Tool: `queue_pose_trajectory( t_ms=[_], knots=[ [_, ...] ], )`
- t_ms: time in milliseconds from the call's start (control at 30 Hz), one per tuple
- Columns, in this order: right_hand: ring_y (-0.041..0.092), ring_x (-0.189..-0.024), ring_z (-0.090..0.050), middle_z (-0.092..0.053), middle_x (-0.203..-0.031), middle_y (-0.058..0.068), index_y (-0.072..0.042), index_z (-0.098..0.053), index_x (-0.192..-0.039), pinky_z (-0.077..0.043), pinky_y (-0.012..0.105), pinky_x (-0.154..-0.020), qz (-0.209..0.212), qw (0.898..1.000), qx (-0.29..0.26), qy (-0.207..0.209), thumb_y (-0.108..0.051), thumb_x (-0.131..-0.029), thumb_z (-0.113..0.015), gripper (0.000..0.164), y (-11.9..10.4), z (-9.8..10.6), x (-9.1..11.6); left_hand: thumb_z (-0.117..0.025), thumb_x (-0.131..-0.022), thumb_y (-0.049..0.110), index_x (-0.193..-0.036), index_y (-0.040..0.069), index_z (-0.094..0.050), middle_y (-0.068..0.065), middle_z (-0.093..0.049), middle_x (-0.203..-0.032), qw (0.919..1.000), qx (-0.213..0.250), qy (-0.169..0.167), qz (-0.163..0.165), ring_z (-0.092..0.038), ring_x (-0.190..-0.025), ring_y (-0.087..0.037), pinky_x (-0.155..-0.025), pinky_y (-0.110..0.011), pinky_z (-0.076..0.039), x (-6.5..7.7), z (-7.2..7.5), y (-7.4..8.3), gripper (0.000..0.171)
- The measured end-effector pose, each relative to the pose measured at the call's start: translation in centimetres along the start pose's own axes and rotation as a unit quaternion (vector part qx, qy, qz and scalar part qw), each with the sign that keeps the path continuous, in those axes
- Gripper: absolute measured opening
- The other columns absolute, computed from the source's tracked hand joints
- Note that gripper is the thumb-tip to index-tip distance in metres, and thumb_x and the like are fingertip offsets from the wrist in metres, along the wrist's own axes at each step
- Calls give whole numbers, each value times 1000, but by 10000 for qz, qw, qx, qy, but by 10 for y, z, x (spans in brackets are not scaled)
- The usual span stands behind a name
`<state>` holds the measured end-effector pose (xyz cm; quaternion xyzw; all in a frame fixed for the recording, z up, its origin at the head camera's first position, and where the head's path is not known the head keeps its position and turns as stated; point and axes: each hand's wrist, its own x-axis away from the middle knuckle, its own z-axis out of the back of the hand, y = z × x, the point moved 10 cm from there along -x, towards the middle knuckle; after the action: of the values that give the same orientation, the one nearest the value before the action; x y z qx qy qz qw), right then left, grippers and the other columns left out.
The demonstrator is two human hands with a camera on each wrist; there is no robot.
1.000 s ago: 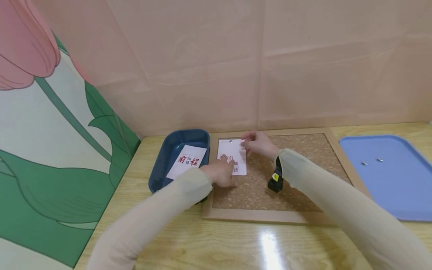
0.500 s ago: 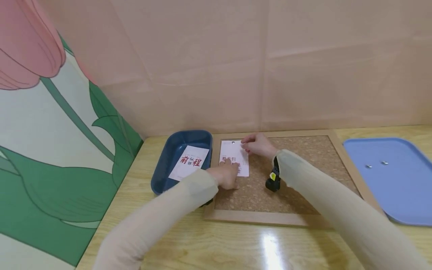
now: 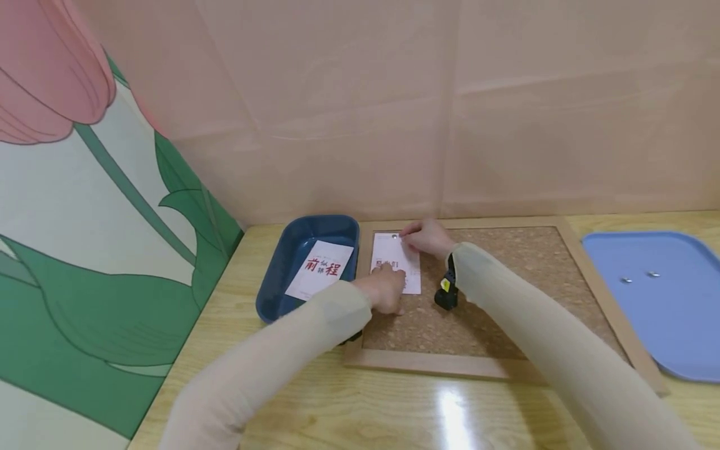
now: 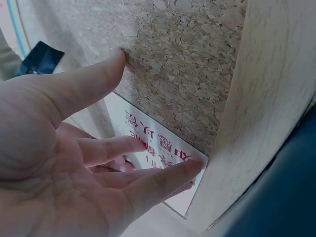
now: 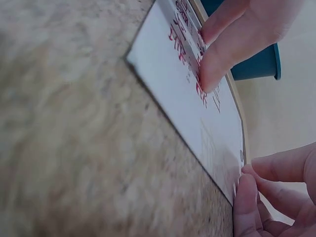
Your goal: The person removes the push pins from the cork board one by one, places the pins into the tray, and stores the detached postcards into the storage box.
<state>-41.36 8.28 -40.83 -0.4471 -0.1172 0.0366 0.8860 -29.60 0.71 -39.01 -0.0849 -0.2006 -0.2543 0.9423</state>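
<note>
Head view: a wood-grain table (image 3: pixel 315 406) bears a framed corkboard (image 3: pixel 405 334), between a light blue tray (image 3: pixel 669 312) on the right and a dark blue bin (image 3: pixel 275 294) on the left. A white card (image 3: pixel 396 255) with red lettering lies at the board's upper left. The left hand (image 3: pixel 384 289), fingers extended and spread, rests fingertips on it; the right hand (image 3: pixel 427 238) bends its fingers narrowly at its upper right, any pinched object indeterminable. Smallest: a metal pin (image 3: pixel 395 236) at the card's top.
</note>
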Motion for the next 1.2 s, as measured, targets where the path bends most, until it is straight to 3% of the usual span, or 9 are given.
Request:
queue_pose_trajectory(
  t_ms=[133,367,567,1200],
  knots=[
    [11,-64,-49,-59,-74,2,2,-68,-111,-40,22,-57,20,9999,-123,11,-6,-87,-55,28,-1,-2,-1,-68,-88,35,-132,2,-50,-16,-55,-130,10000,-41,-17,6,-46,-125,-27,-105,-33,-37,0,0,4,58],
    [8,-64,-49,-63,-80,3,4,-68,-110,-41,19,-57,90,9997,-175,173,-5,-87,-54,29,-6,-2,-6,-69,-88,33,-131,3,-50,-17,-52,-130,9998,70,-80,145,-47,-122,-26,-103,-33,-38,-2,1,4,57],
    [7,-60,-49,-62,-72,1,5,-69,-107,-40,18,-55,184,9993,-158,280,-4,-86,-55,27,-8,-3,-8,-68,-88,34,-132,4,-51,-18,-51,-131,9996,26,-112,266,-49,-119,-27,-100,-34,-40,-3,0,2,56],
    [8,-63,-50,-60,-72,-1,4,-66,-94,-40,19,-57,184,9996,100,179,-7,-87,-62,14,-7,-6,-12,-65,-89,33,-137,4,-45,-23,-40,-142,9991,97,-270,314,-43,-128,-34,-106,-39,-38,-2,-3,6,60]
  ],
)
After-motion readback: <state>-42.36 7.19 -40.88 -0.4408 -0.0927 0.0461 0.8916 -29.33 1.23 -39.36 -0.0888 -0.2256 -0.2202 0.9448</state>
